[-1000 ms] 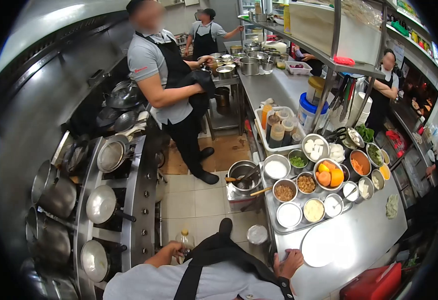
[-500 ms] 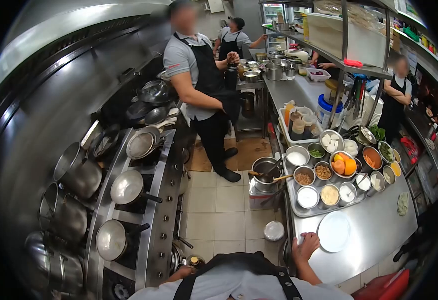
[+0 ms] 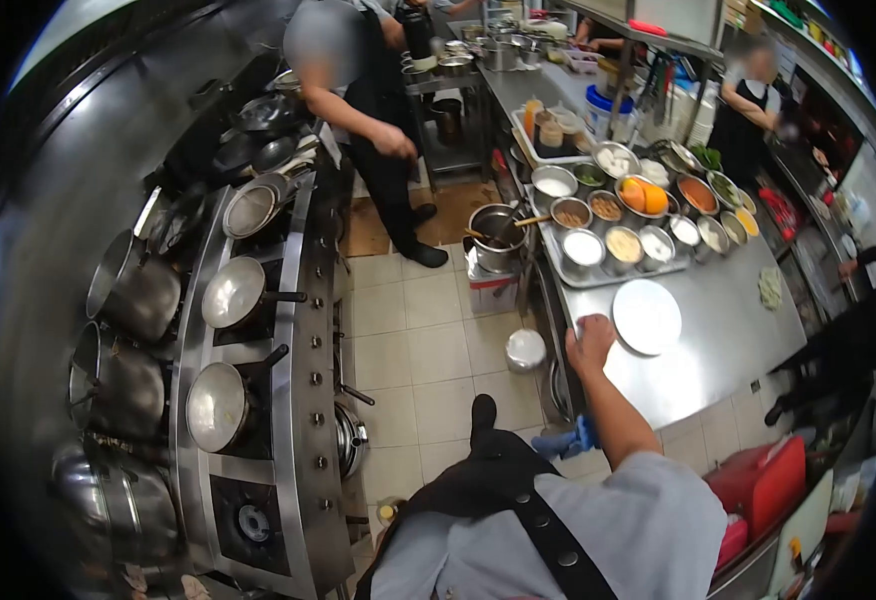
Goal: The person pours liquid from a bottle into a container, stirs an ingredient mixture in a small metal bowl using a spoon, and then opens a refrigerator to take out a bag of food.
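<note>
White plate (image 3: 647,317) lies flat near the edge of the steel counter (image 3: 698,375), just beside my right hand (image 3: 590,342). That hand rests at the counter's edge with its fingers loosely bent; I cannot tell whether they close around the edge. My left hand is out of sight past my black apron (image 3: 473,475), so I cannot tell what it holds. A bottle top (image 3: 388,512) shows near that side of my apron.

Beyond the plate, a metal tray (image 3: 648,271) carries rows of round steel tins. At its front are a tin of white contents (image 3: 583,247) and a tin of pale yellow crumbs (image 3: 625,244); farther back, a bowl of orange pieces (image 3: 643,197). Behind these stands a tub of squeeze bottles (image 3: 548,138). A crumpled green cloth (image 3: 770,288) lies on the counter, well apart from the plate.

To my left, two frying pans with black handles sit on the gas range: the nearer pan (image 3: 217,407) and the farther pan (image 3: 234,292). A sieve (image 3: 250,210) lies past them. On the floor stands a round container (image 3: 525,352). Ahead, a co-worker (image 3: 368,110) in a black apron leans beside the range.
</note>
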`<state>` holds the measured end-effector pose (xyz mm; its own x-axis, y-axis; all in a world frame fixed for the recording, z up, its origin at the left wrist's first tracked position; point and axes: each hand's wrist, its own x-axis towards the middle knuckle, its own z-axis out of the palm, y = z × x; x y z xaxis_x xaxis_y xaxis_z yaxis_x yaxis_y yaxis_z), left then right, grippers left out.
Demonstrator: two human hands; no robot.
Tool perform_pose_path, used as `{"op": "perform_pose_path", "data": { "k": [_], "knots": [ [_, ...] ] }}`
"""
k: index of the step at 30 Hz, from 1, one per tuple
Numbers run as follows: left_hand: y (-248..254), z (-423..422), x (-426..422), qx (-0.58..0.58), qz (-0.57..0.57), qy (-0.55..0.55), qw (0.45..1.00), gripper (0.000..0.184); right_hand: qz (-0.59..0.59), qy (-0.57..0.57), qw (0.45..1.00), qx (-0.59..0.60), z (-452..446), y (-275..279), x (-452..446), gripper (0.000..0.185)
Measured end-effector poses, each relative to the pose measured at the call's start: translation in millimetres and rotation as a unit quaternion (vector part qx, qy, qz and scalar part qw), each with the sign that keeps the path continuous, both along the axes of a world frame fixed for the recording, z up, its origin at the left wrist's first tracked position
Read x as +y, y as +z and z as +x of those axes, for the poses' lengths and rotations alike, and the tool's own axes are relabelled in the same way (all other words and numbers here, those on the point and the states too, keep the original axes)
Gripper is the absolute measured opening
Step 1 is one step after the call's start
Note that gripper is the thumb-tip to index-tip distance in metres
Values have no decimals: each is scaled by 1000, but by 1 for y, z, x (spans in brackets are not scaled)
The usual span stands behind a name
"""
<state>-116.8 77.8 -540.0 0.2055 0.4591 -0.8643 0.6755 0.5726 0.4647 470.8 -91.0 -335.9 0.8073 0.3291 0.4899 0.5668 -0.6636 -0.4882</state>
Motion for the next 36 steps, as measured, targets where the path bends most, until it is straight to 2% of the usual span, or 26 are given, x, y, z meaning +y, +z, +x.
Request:
{"op": "perform_pose_path", "data": {
  "k": [2,5,10,14,18,20,22,24,26,28,32,33,34,36],
  "knots": [
    [8,0,-7,-5,12,-5,1000,32,2,-11,1000,-3,0,-3,2,30],
    [19,5,-9,-15,32,-4,999,31,102,25,994,8,2,12,27,27],
    [38,14,0,-14,60,-4,998,30,207,89,974,15,16,96,94,24],
    [57,34,25,-6,85,-9,996,29,241,87,966,-11,92,125,154,26],
    [81,55,59,10,112,-5,994,28,227,31,973,7,200,140,212,32],
    [95,62,74,26,126,3,992,28,237,-6,970,58,251,143,241,44],
    [108,64,85,44,135,20,990,28,216,-34,974,52,328,112,269,59],
    [121,65,90,60,138,39,988,27,163,-96,978,92,360,120,284,71],
    [132,64,93,75,139,59,986,27,130,-115,971,162,386,127,295,80],
    [140,67,95,86,138,76,984,27,78,-187,961,185,390,134,308,84],
    [146,71,94,99,132,100,981,27,4,-156,972,174,426,103,320,82],
    [147,69,93,102,131,104,981,26,15,-169,970,173,427,100,325,80],
    [146,68,87,104,127,110,980,26,13,-176,968,178,406,123,326,77],
    [141,69,82,105,120,118,980,26,32,-177,968,176,405,123,331,74]
  ]
}}
